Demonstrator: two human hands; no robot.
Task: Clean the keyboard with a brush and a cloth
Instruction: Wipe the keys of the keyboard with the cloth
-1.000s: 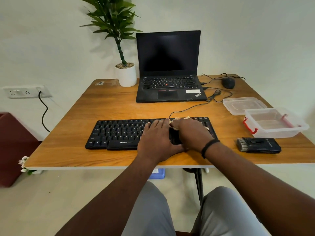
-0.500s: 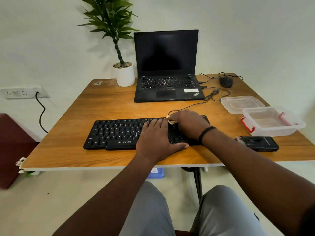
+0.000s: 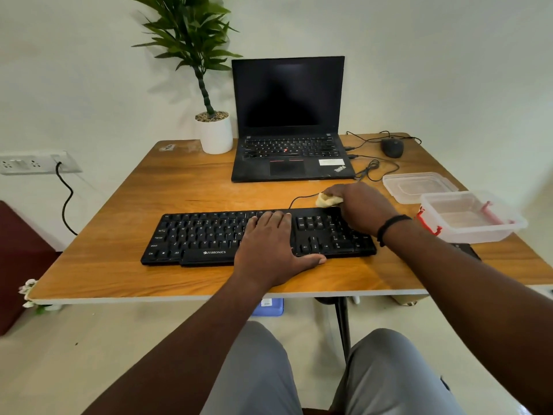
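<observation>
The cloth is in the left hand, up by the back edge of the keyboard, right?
Not quite. The head view shows the right hand gripping the cloth by the keyboard's back edge. The left hand lies flat on the keys.

A plain home-office or small office corner: a wooden bench [image 3: 119, 250] stands against a bare pale wall, carrying an open black laptop [image 3: 288, 121], a wired mouse [image 3: 392, 147], a separate black keyboard [image 3: 209, 235] and a potted plant [image 3: 214, 131]. A wall socket strip [image 3: 33, 162] with a plugged-in cable sits left of it.
</observation>
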